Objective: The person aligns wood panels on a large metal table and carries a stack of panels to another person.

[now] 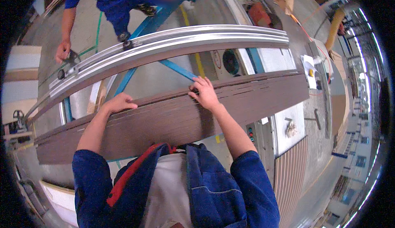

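Note:
Across my front lies a long dark brown wood-grain board (172, 116), with a groove and a raised strip along its far edge. My left hand (121, 103) is at that far edge, fingers curled over it and thumb along the top. Further right, my right hand (205, 93) touches the same edge with its fingers spread. A small dark spot shows beneath its thumb and fingers; what it is cannot be made out. Beyond the board runs a silver aluminium rail (185, 36) with a dark roller fitting (125, 40) on it.
A co-worker (114, 5) in blue stands past the rail, one hand near its left end. Blue steel beams (177, 69) cross below. At right are a white sheet (308, 69) with a yellow item, a crumpled cloth (291, 129) and a slatted panel (290, 172).

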`<state>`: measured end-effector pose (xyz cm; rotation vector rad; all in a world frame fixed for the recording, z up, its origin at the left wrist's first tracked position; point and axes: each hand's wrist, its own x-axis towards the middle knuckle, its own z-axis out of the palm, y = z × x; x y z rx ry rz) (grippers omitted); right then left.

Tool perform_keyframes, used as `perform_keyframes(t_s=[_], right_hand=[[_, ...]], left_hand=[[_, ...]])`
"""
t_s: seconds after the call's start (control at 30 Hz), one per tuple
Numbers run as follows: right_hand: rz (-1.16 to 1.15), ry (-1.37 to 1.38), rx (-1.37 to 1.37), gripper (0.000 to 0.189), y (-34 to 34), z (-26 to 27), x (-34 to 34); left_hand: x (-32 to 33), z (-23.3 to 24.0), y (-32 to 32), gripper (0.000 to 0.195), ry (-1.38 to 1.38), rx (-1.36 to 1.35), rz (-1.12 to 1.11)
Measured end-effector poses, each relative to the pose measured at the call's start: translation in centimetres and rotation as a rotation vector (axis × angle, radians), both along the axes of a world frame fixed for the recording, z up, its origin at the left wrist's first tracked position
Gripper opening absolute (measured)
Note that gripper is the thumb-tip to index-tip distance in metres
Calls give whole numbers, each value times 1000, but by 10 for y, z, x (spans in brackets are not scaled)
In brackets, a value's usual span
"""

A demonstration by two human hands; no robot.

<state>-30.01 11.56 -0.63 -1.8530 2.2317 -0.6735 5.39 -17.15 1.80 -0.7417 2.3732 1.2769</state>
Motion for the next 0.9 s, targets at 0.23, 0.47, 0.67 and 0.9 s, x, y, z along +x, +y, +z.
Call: perform_keyframes(t_s=[0.23, 0.47, 0.67, 0.9], right_hand=[[-24, -45, 99, 26, -16, -4, -5], [23, 139, 175, 56, -10, 6, 15], [-3, 173, 202, 53, -5, 4, 26], [-20, 196, 209, 60, -7, 11, 36]], left_hand=[[10, -20, -3, 47, 0, 0, 68], [11, -24, 3, 57, -7, 15, 15], [9, -43, -3, 45, 109, 2, 219], [-25, -99, -100, 46, 999, 1117, 1634]])
